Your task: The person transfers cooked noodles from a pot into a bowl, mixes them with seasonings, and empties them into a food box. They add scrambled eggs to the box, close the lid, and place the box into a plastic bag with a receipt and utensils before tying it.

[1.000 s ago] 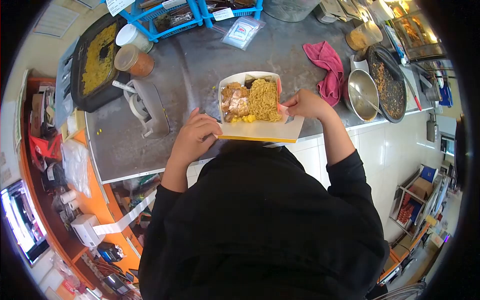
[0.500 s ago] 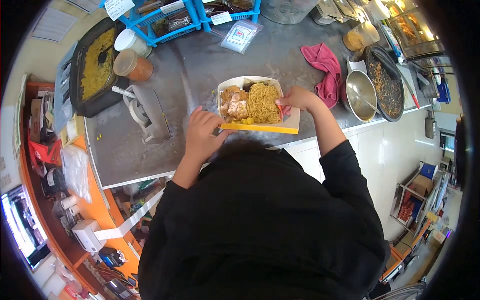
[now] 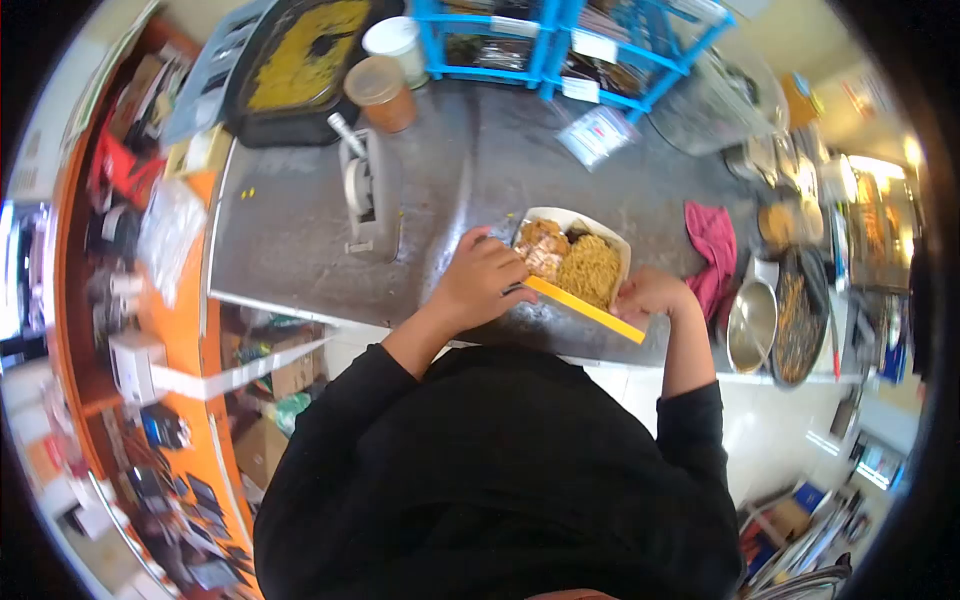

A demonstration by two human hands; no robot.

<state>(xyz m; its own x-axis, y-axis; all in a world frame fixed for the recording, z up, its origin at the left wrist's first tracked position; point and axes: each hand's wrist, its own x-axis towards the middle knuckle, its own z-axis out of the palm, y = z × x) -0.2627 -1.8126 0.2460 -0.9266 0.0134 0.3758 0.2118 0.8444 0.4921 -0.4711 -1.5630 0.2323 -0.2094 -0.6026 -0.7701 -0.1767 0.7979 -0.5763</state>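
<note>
Both hands have pulled the yellow-edged flap up closer over the food since a moment ago, and the head has turned, so the counter now looks tilted. Left hand [image 3: 478, 285] has its fingers curled against the near left corner of the food box [image 3: 572, 262], touching the flap [image 3: 585, 308]. Right hand [image 3: 650, 297] pinches the flap's far right end, fingers bent almost shut. Between the two hands sits the box, just past the fingertips, its long side running from left hand to right hand. Noodles and meat still show inside. It rests on the grey counter [image 3: 300, 240], near the front edge. A pink cloth [image 3: 712, 250] lies just beyond the right hand, a tape holder [image 3: 368, 195] off to the left
</note>
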